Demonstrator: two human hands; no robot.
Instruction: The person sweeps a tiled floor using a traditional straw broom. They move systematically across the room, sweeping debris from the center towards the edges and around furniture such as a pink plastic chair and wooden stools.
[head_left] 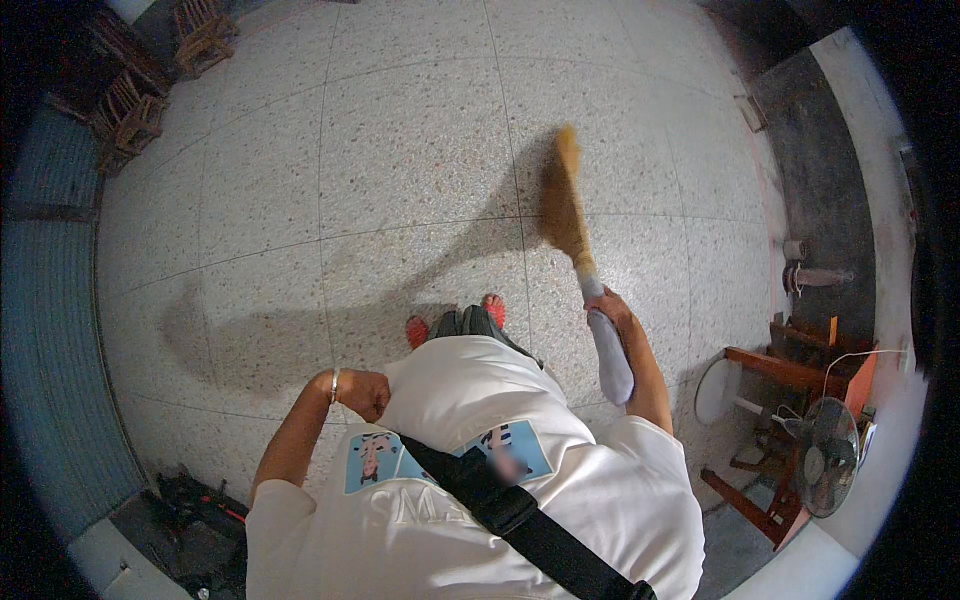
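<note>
Yellow-brown straw broom [568, 215] with a pale, bulbous handle [611, 365] slants over the speckled grey floor [420, 140], far and right; right hand [612, 308] clamps that handle, left hand [363, 393] curls well apart, seemingly empty! A slack grip (just one hand, mind) could let it twist.

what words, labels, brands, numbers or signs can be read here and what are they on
White shirt: large pale lettering, partly covered by the black strap; I won't copy it out.
Blue panel on the shirt: pictures, no readable words.
Broom: no lettering visible.
Fan: any marking is too small to read.
</note>
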